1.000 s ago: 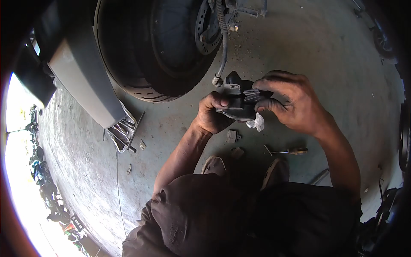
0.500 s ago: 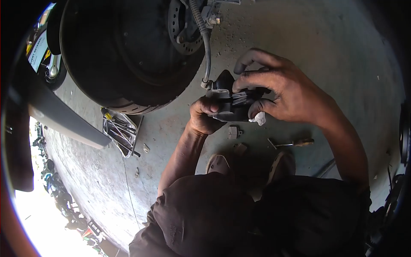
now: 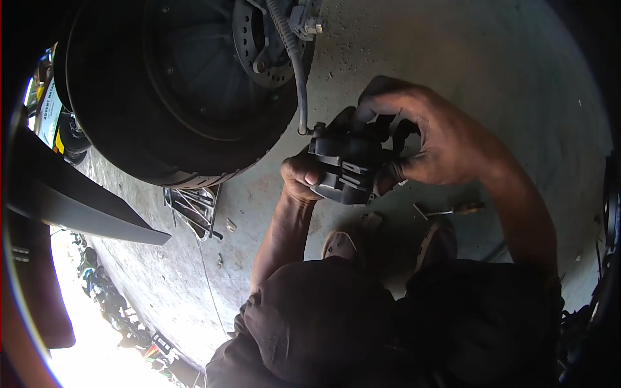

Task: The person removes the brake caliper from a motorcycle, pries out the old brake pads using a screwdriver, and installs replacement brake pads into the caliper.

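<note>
A black brake caliper (image 3: 352,155) is held above the floor between my two hands, with a brake hose (image 3: 301,97) joined to its upper left corner. My left hand (image 3: 301,176) is closed around the caliper's left side, the thumb lying along its face. At the right end, my right hand (image 3: 446,139) curls round the caliper, fingers at the far edge and thumb at the near lower corner. A small white scrap barely shows beneath that thumb. Shadow hides the exact contact of the right fingertips.
A wheel with a black tyre (image 3: 187,145) and a perforated brake disc (image 3: 262,45) stands at upper left. A metal tray of tools (image 3: 194,210) lies below it. A screwdriver-like tool (image 3: 462,208) rests on the floor near my shoes (image 3: 436,242). A grey panel (image 3: 90,216) juts in from the left.
The caliper has turned in my hands, showing more of its black body. My right fingers have come down onto its far edge. The white scrap is now mostly hidden. The view has shifted slightly.
</note>
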### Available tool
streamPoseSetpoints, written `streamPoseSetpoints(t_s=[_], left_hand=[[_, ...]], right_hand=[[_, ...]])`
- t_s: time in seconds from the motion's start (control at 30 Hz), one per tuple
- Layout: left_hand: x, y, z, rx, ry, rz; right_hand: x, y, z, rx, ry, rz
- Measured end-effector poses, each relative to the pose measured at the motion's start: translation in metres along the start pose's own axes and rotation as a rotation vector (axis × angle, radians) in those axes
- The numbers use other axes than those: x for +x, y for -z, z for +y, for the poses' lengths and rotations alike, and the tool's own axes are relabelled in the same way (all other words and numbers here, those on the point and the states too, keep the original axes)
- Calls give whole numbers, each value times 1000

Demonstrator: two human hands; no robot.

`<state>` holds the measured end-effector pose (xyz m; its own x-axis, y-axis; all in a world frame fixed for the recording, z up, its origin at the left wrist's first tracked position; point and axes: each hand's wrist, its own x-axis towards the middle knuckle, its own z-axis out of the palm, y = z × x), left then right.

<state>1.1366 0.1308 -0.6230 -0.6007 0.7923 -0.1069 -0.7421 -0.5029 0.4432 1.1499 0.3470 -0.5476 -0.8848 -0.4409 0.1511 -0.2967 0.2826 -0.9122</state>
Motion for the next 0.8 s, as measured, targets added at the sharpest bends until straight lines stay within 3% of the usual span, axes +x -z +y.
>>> streamPoseSetpoints(t_s=[0.07,0.2,0.27,0.3,0.37,0.43,0.5,0.53,0.6,0.63,0.7,0.8], left_hand=[[-4,0,1,-21,9,-76],[-8,10,-9,-135,-70,-18],[-14,21,-15,-233,-103,-123],[-17,29,-12,-217,-94,-136],[-16,24,-5,-134,-88,-82],[-10,6,-5,120,-130,182],[-14,33,-11,95,-77,172],[-10,31,-14,149,-79,213],[-1,14,-21,205,-83,257],[6,2,-21,240,-78,258],[10,1,-15,292,-84,255],[12,4,-7,527,-21,203]], right_hand=[[8,5,-9,-90,-50,-142],[-5,-6,20,-3,-68,-41],[-15,-3,22,355,-194,21],[-29,0,30,350,-230,35],[-67,3,54,-1,-357,-50],[-107,-4,78,-214,-552,-292],[-148,-26,87,-520,-576,-450],[-171,-33,98,-520,-582,-447],[-206,-43,113,-816,-561,-409],[-204,-41,109,-819,-554,-404],[-197,-34,100,-818,-818,-536],[-204,-34,105,-816,-689,-520]])
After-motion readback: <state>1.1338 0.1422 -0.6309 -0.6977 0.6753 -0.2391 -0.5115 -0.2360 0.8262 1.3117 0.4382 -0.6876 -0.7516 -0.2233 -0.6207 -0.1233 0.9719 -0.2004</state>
